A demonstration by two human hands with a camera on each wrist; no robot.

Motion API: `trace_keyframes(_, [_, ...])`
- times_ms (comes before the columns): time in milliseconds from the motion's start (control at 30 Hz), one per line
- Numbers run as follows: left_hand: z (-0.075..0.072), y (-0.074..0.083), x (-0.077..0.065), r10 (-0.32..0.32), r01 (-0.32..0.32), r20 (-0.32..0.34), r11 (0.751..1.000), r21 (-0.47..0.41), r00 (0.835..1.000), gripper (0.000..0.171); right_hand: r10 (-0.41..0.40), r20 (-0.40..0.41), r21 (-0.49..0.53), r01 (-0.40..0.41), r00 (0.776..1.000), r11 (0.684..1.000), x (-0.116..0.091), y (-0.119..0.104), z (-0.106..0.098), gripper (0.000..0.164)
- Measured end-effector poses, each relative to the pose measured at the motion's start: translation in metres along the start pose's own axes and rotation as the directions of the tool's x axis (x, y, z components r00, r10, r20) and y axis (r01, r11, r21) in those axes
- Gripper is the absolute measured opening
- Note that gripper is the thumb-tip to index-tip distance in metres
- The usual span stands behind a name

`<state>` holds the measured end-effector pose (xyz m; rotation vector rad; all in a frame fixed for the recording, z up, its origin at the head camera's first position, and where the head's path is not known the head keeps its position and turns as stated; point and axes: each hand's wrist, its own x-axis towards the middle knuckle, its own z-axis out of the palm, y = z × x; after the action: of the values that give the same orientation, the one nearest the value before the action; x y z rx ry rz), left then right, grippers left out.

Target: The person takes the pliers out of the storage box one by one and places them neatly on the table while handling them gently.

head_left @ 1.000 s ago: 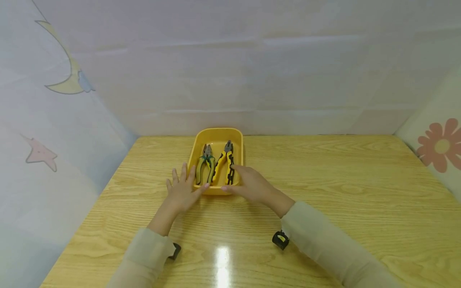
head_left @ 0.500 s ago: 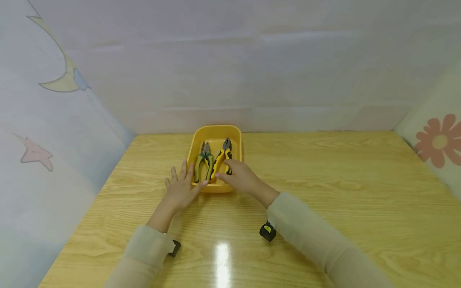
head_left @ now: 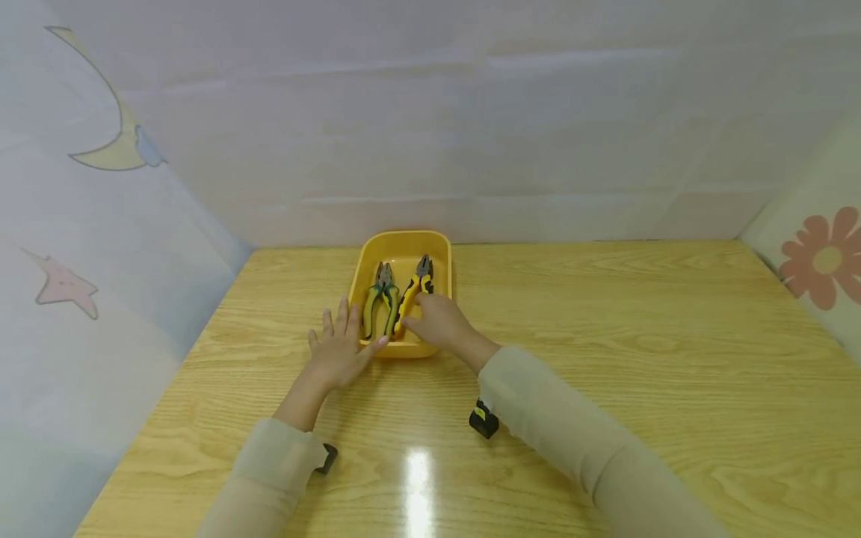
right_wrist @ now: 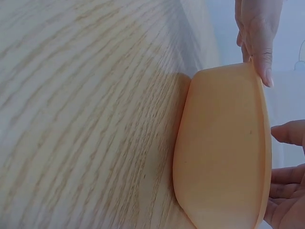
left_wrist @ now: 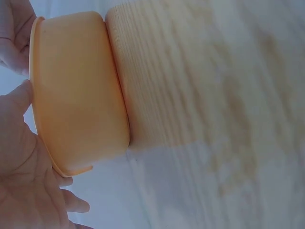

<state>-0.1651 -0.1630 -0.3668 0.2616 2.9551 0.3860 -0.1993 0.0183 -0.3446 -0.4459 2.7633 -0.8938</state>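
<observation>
On our left, the left hand (head_left: 335, 357) has its fingers spread wide along the near left corner of the yellow tray (head_left: 406, 350), thumb over the near rim, which we judge is to steady it. Inside, at left, lie the green-handled pliers (head_left: 385, 287), handles toward us. Just beside them on the right lie the yellow-and-black pliers (head_left: 408, 297), also in the tray on the counter (head_left: 605, 336). At the right, our right hand (head_left: 437, 323) reaches over the near right rim, covering one handle of that pair; its thumb and forefinger stand apart, and we cannot tell whether it holds anything. We take the step in hand to be grasping these pliers; next calls for gathering both handles securely, without nudging the neighbouring pair.
</observation>
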Motion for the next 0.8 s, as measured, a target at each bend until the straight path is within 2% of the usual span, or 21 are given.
trace_keyframes(200, [-0.001,-0.001,0.001,-0.001,0.001,0.032,1.000,-0.016,0.999,0.085,0.055,0.025,-0.006,-0.055,0.998,0.998,0.005,-0.005,0.000,0.050])
trace_keyframes(300, [-0.001,-0.001,0.001,0.000,0.002,0.047,1.000,-0.025,0.999,0.086,0.073,0.027,-0.041,-0.072,0.997,0.997,0.008,-0.006,0.001,0.042])
trace_keyframes(467, [-0.003,-0.001,0.002,-0.001,0.009,0.079,0.995,-0.101,0.997,0.088,0.109,0.000,-0.089,-0.109,0.994,0.990,0.015,-0.006,0.002,0.021])
trace_keyframes(667, [-0.006,0.000,0.001,0.014,0.004,0.111,0.987,-0.162,0.994,0.088,0.154,-0.030,-0.148,-0.157,0.988,0.976,0.021,-0.005,0.005,0.022])
trace_keyframes(800, [-0.005,0.000,0.001,0.010,0.014,0.124,0.981,-0.191,0.992,0.086,0.164,-0.043,-0.150,-0.169,0.985,0.974,0.024,-0.007,0.008,0.023])
